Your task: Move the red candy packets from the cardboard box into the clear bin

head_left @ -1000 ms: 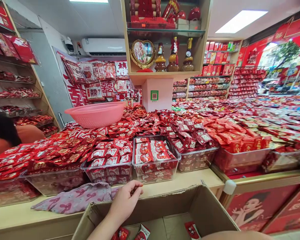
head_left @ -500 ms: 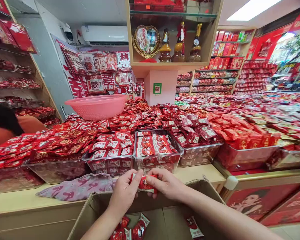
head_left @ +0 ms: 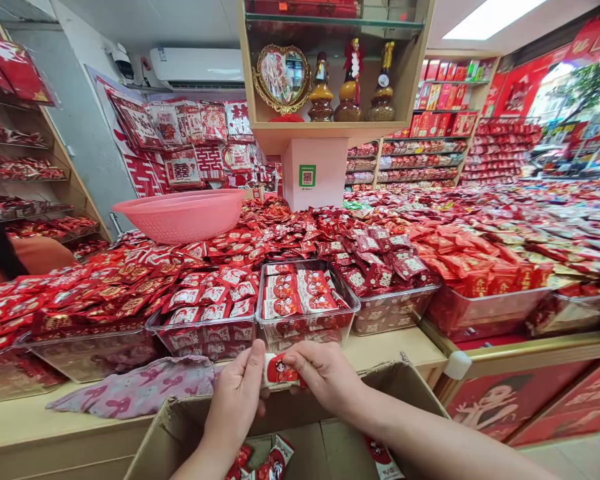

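Observation:
Between my two hands is a red and white candy packet (head_left: pixel 282 371) with a cartoon figure printed on it. My left hand (head_left: pixel 239 387) grips its left end, thumb up along the edge. My right hand (head_left: pixel 325 377) pinches the right end with thumb and fingers. Both are above the near side of an open cardboard box (head_left: pixel 180 427). Inside the box, a few similar packets (head_left: pixel 275 460) lie at the left, and another packet (head_left: pixel 383 459) lies at the right, partly hidden by my forearm. Just beyond my hands, a clear plastic bin (head_left: pixel 307 327) holds neat rows of matching packets.
More clear bins of red packets line the counter, among them a neighbouring bin (head_left: pixel 205 337). A patterned cloth (head_left: pixel 135 390) lies left of the box. A pink basket (head_left: pixel 180 217) rests on the packets behind. Part of another person (head_left: pixel 43 257) shows at far left.
The packet has been turned so more of its white end and printed figure show, and my hands have shifted slightly. The whole view has moved a little to the left.

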Motion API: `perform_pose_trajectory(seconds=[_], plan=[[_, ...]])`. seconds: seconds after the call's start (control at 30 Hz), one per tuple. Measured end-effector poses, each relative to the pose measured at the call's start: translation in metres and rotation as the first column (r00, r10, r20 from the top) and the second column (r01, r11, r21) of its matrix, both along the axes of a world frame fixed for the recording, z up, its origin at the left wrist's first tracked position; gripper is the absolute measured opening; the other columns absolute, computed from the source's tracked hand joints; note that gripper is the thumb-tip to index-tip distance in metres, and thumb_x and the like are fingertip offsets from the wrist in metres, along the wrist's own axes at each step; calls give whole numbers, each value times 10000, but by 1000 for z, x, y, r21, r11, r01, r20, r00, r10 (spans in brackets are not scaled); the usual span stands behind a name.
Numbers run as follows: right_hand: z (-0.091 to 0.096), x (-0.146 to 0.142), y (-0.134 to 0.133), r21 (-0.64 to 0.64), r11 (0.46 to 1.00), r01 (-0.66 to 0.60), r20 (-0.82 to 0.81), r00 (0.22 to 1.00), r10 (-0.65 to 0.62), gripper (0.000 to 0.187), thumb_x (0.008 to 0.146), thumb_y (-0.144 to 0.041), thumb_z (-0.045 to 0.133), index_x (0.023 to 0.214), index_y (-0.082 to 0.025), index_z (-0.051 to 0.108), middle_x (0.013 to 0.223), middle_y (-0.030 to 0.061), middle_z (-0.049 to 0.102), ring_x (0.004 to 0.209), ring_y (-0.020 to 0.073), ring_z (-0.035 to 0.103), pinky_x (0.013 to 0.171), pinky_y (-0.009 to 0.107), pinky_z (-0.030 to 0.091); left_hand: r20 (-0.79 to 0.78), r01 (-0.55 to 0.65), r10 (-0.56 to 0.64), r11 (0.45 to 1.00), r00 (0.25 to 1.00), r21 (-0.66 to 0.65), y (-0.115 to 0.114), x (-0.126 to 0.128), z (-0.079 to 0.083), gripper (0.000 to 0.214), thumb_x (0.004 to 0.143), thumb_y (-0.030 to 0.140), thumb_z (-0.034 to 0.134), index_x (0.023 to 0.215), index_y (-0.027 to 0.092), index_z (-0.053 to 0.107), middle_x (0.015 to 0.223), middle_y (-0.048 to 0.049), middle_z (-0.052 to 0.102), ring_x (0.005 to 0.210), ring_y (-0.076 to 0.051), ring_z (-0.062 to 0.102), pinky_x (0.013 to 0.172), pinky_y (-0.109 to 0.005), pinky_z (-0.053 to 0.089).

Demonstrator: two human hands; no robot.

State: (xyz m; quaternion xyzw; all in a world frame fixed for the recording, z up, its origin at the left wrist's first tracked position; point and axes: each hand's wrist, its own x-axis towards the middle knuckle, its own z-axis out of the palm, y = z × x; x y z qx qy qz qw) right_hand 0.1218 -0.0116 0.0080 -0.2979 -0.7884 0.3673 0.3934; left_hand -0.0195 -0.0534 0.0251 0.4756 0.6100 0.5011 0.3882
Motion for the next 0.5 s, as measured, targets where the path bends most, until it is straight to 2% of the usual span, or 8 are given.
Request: perform_pose_trajectory(seconds=[0.03,0.1,0.17,0.2,0.27,0.37,0.43,0.5], plan=[[1,2,1,171,985,40,37,998,-47,315,859,-371,343,872,-168,583,689,37,611,606,110,578,562,208,453,49,25,-23,999,999,-40,0,0,2,456,701,607,416,754,179,562,449,51,489,356,-106,468,315,-185,317],[2,6,1,439,897,48,83,992,-94,265,857,-308,373,1011,-199,559,905,70,618,799,139,578,693,241,454,215,98,-76,990,974,-98,0,1,7,476,731,580,409,957,182,541,569,16,580,401,-112,522,363,-201,365],[3,7,-1,536,844,1,99,993,-64,268,833,-296,427,1058,-207,542,1070,96,555,938,163,535,774,268,439,387,153,-106,984,916,-92,-1,2,11,449,735,506,482,1065,201,489,691,-5,625,517,-126,583,460,-223,433],[3,7,-2,525,851,-9,74,997,-35,278,810,-309,468,1054,-204,546,1115,104,522,987,174,507,807,279,427,436,154,-110,986,893,-67,-1,3,12,440,726,454,530,1091,214,473,754,-11,640,605,-137,606,526,-235,458],[3,4,-4,404,914,22,-49,999,-2,324,757,-338,541,1047,-194,542,1126,110,492,1027,186,470,834,296,413,442,121,-113,993,890,9,0,2,12,473,698,360,603,1128,241,444,860,-13,653,767,-154,613,643,-247,471],[-1,-3,-4,-19,997,80,-270,959,-82,333,734,-360,558,1004,-170,513,950,85,544,845,152,523,689,275,451,361,72,-104,992,927,103,0,0,10,542,683,305,637,1167,259,397,911,-9,660,847,-157,606,747,-266,460],[-2,-6,-1,-307,952,1,-352,929,-114,273,724,-367,563,885,-151,519,738,30,550,636,109,509,555,239,432,351,79,-119,989,929,127,0,1,9,553,686,274,642,1173,250,380,891,-10,670,853,-154,612,789,-278,451],[-1,-6,2,-458,883,-101,-419,901,-114,246,689,-363,601,746,-137,522,612,-8,520,532,80,462,496,216,394,394,98,-139,988,909,121,0,2,9,548,686,238,648,1163,237,378,869,-12,679,854,-154,618,786,-270,455]])
